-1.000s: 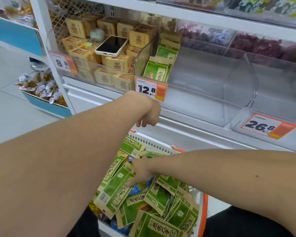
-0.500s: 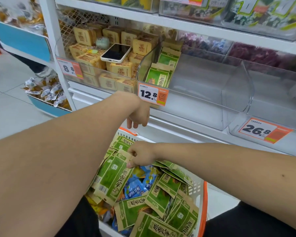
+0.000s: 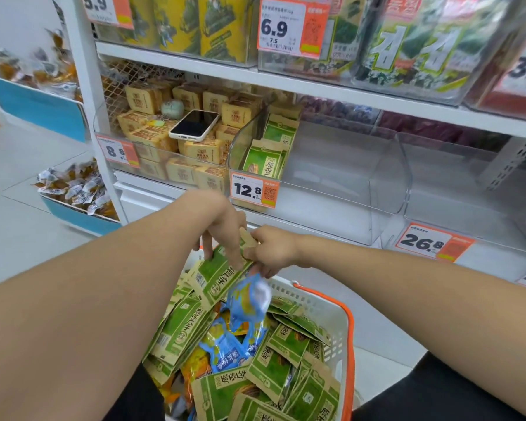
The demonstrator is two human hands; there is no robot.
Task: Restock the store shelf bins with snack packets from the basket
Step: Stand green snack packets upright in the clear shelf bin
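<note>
My right hand (image 3: 271,250) pinches the top edge of a green snack packet (image 3: 217,276), lifted above the white basket (image 3: 325,311). A blurred blue packet (image 3: 249,299) hangs just under that hand. The fingers of my left hand (image 3: 225,232) lie straight down on the green packet's face; its thumb is hidden. The basket holds several more green packets (image 3: 268,369) and blue ones (image 3: 225,354). On the shelf, a clear bin (image 3: 346,189) tagged 12.8 has a few green packets (image 3: 266,159) standing at its left end.
A phone (image 3: 195,124) lies on tan packets (image 3: 201,150) in the bin tagged 8.8. Right of the 12.8 bin stands a clear bin (image 3: 468,183) tagged 26.8. Seaweed packs fill the upper shelf (image 3: 316,85). The basket has an orange rim (image 3: 351,335).
My right hand has risen from the basket with a green packet, and a blue packet came up with it. My left hand moved right onto the packet. The view tilted up.
</note>
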